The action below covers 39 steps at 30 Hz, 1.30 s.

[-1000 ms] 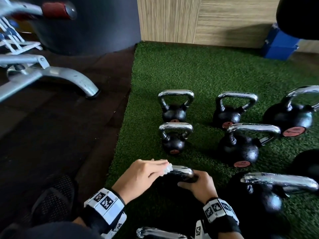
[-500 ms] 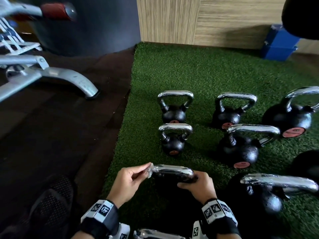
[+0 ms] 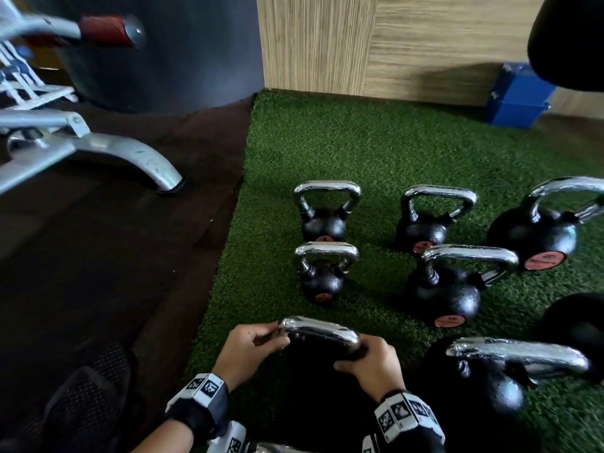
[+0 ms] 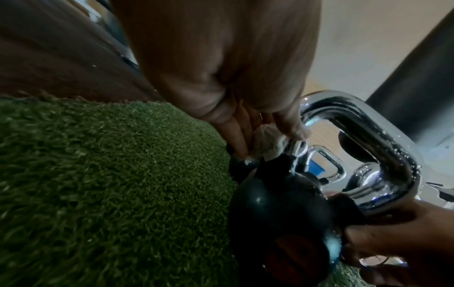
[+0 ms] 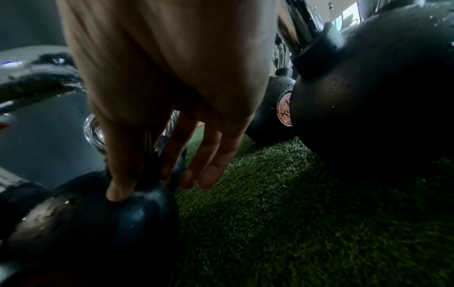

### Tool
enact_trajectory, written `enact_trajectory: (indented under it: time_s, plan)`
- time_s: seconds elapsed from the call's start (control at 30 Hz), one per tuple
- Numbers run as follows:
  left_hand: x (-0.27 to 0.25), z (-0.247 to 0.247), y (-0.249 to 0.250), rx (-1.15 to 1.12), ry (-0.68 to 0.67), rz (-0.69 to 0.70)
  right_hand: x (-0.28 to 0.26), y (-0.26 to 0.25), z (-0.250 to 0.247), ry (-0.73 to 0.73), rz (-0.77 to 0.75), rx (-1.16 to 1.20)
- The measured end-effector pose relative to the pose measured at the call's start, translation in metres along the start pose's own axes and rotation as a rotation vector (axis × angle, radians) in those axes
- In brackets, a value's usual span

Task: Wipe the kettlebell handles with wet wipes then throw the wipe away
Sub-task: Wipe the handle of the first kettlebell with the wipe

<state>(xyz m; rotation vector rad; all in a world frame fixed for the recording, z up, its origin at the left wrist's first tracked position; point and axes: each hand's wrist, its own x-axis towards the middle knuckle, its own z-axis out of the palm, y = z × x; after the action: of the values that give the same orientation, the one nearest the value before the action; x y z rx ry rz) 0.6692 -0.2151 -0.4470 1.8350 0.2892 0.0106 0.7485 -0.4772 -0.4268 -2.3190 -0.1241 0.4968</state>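
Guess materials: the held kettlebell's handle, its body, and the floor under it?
Handle: looks like chrome-plated steel, with a mirror shine and droplets on it. Kettlebell body: probably cast iron with a matte, pebbled black coating. Floor: green artificial turf, with short plastic-looking blades.

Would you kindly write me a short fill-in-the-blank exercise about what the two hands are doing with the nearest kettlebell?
1. The left hand pinches a white ____ against the left end of the chrome handle.
2. The right hand grips the ____ end of that handle.
3. The kettlebells stand on green ____.
4. The box by the wall is ____.

Missing words: wipe; right; turf; blue
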Motion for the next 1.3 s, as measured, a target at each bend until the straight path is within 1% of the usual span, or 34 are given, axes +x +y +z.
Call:
enact_trajectory:
  time_s: [0.1, 0.17, 0.23, 0.3, 0.33, 0.4, 0.43, 0.47, 0.5, 0.6, 0.67, 0.73, 0.83, 0.9, 1.03, 1.1, 1.2, 1.3]
  plan:
    - [0.018, 0.004, 0.011, 0.054, 0.063, -0.018, -0.002, 0.007, -0.002, -0.052, -0.125, -0.108]
    - [0.03, 0.016, 0.024, 0.078, 0.101, -0.013, -0.005, 0.006, 0.0, -0.062, -0.173, -0.142]
    - [0.044, 0.027, 0.036, 0.13, 0.089, 0.021, -0.005, -0.002, 0.002, -0.092, -0.201, -0.166]
    - [0.056, 0.031, 0.044, 0.207, 0.037, 0.03, -0.002, -0.01, 0.002, -0.157, -0.21, -0.2]
    - [0.06, 0.03, 0.046, 0.205, -0.022, 0.013, 0.001, -0.014, 0.001, -0.168, -0.206, -0.214]
    - [0.062, 0.025, 0.048, 0.076, -0.192, -0.033, 0.009, -0.02, -0.001, -0.12, -0.184, -0.193]
    - [0.061, 0.022, 0.049, 0.011, -0.256, -0.049, 0.012, -0.022, -0.001, -0.081, -0.171, -0.153]
    - [0.058, 0.021, 0.049, -0.001, -0.279, -0.052, 0.016, -0.024, 0.0, -0.045, -0.146, -0.111]
    - [0.057, 0.019, 0.047, 0.035, -0.261, -0.046, 0.019, -0.026, 0.002, -0.036, -0.122, -0.078]
    - [0.055, 0.023, 0.041, 0.204, -0.112, -0.044, 0.025, -0.024, 0.007, -0.155, -0.06, -0.016]
    - [0.055, 0.027, 0.043, 0.215, -0.006, -0.058, 0.027, -0.019, 0.006, -0.183, -0.034, 0.052]
    - [0.057, 0.028, 0.048, 0.174, 0.036, -0.033, 0.027, -0.015, 0.004, -0.183, -0.014, 0.076]
    - [0.06, 0.023, 0.056, 0.031, 0.035, 0.024, 0.026, -0.017, 0.004, -0.18, -0.001, 0.09]
    - [0.06, 0.021, 0.056, -0.06, 0.027, 0.014, 0.025, -0.017, 0.006, -0.173, 0.002, 0.108]
    - [0.06, 0.021, 0.059, -0.156, -0.03, -0.05, 0.022, -0.016, 0.005, -0.177, -0.002, 0.122]
    - [0.058, 0.018, 0.062, -0.226, -0.05, -0.046, 0.022, -0.016, 0.005, -0.176, -0.009, 0.122]
    - [0.043, 0.012, 0.067, -0.211, -0.06, 0.003, 0.023, -0.014, 0.008, -0.166, -0.011, 0.121]
    - [0.028, 0.008, 0.072, -0.125, -0.134, 0.043, 0.024, -0.011, 0.008, -0.161, -0.017, 0.114]
